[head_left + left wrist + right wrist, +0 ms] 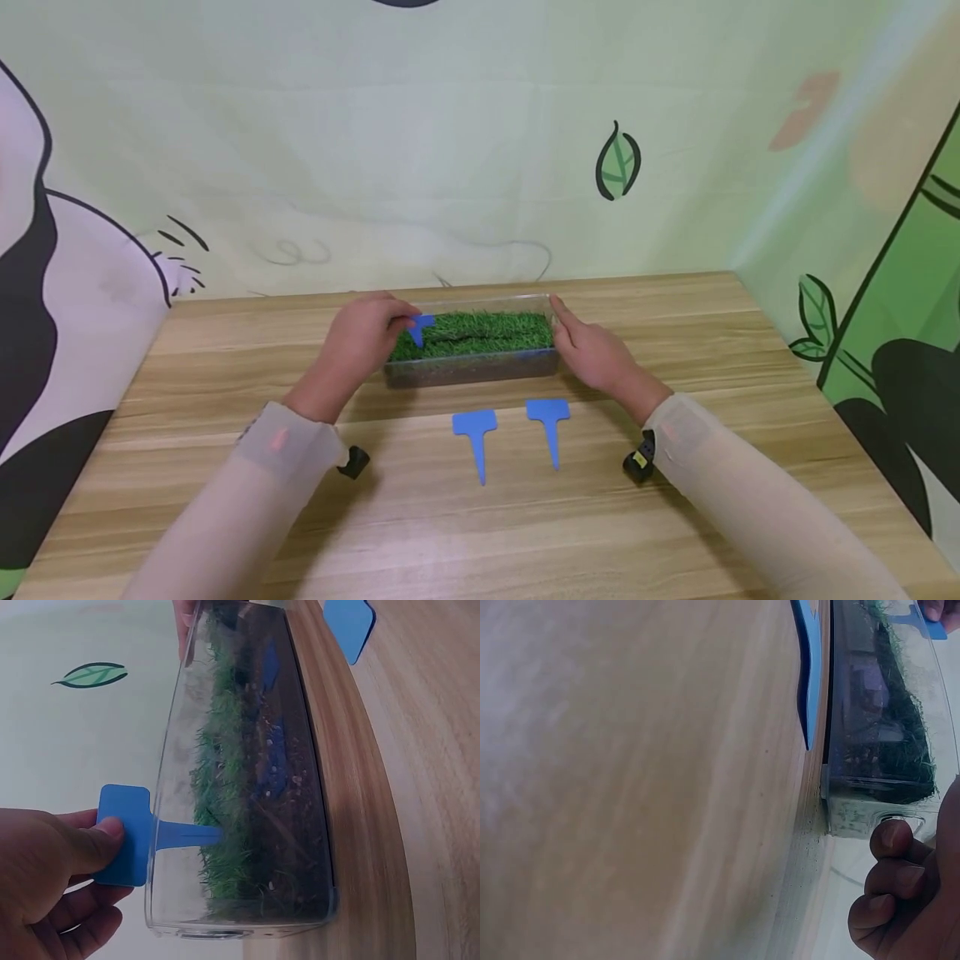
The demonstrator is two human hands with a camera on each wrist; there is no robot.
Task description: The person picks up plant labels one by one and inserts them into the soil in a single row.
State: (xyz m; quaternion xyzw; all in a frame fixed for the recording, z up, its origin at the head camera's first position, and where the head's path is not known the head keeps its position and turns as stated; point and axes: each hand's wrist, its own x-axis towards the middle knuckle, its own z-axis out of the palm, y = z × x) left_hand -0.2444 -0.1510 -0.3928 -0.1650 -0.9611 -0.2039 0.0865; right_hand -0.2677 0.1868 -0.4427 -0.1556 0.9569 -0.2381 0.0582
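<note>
Left hand [363, 337] pinches a blue tag [127, 835], stem in the grass; right hand [592, 350], fingers straight, steadies the box [472, 371] mid-frame.

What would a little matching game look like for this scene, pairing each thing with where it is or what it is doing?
Things:
1. left hand
2. right hand
3. two loose blue plant tags
4. grass

Places or states:
a. lying flat on the wooden table, in front of the box
b. filling the clear plastic box
c. pinching a blue tag whose stem pokes into the turf
d. resting against the box's right end

Pairs: 1-c, 2-d, 3-a, 4-b
</note>
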